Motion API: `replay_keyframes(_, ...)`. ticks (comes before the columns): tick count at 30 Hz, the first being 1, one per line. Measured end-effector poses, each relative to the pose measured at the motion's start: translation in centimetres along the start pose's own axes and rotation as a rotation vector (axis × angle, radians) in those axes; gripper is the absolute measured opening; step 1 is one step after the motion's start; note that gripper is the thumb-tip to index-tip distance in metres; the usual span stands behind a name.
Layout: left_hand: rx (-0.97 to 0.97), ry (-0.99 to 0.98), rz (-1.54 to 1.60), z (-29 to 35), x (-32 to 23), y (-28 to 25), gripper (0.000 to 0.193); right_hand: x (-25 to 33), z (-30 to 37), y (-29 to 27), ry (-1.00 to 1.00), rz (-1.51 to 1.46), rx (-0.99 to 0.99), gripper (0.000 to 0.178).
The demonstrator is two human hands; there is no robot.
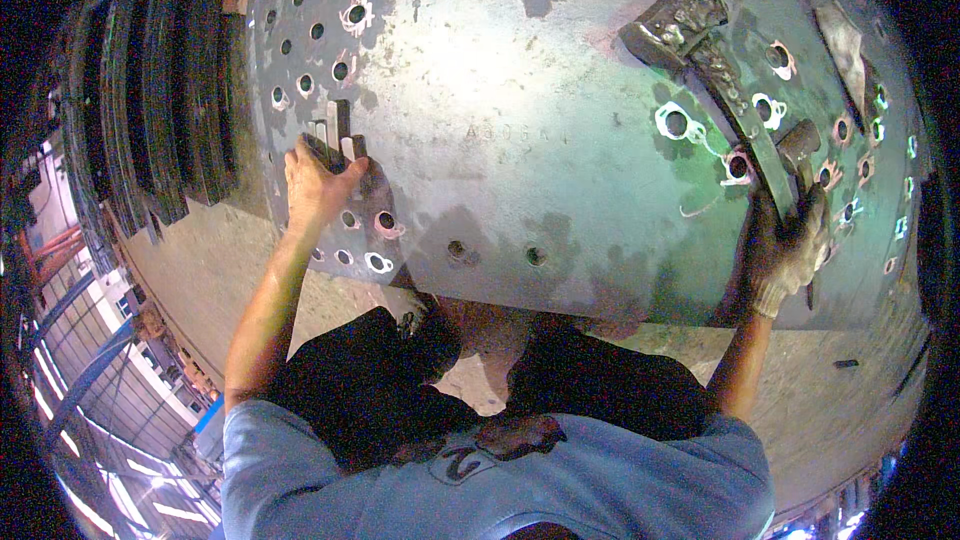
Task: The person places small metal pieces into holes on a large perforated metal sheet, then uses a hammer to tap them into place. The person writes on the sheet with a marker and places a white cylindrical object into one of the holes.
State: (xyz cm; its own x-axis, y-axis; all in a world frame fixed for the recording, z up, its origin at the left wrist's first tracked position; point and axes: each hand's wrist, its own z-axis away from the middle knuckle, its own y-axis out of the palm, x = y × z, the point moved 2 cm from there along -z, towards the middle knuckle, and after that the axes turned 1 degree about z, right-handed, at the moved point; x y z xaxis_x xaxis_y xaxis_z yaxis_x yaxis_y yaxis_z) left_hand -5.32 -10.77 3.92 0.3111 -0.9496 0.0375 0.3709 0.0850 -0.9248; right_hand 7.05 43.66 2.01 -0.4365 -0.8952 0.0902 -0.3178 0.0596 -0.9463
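A large grey steel plate (480,195) with many round holes, several ringed in white or pink chalk, lies in front of me. Near its left edge my bare left hand (325,185) is closed around a few short metal bars (340,125) standing against one another. At the right my gloved right hand (788,245) is wrapped round the flat bar handle of a heavy, hammer-like tool (735,105), whose lumpy, weld-covered head (678,22) rests on the plate. A dark cylindrical metal piece (798,143) shows beside this handle; whether my hand also holds it is unclear.
Long dark steel sections (165,80) are stacked left of the plate. A pale, flat, pointed piece (847,58) with a dark edge lies on its far right. One small dark piece (846,363) is on the concrete floor at the right. My knees are near the plate's front edge.
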Motion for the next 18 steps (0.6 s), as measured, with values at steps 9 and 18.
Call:
replay_keyframes(9,-0.017,0.191,-0.009,-0.8,0.8,0.1,0.074,1.1,-0.3,-0.7,-0.006,-0.030,-0.015,0.078)
replay_keyframes(18,-0.197,0.206,0.241,-1.3,4.2,-4.4,0.075,-0.6,0.8,0.1,0.035,0.124,0.056,0.074)
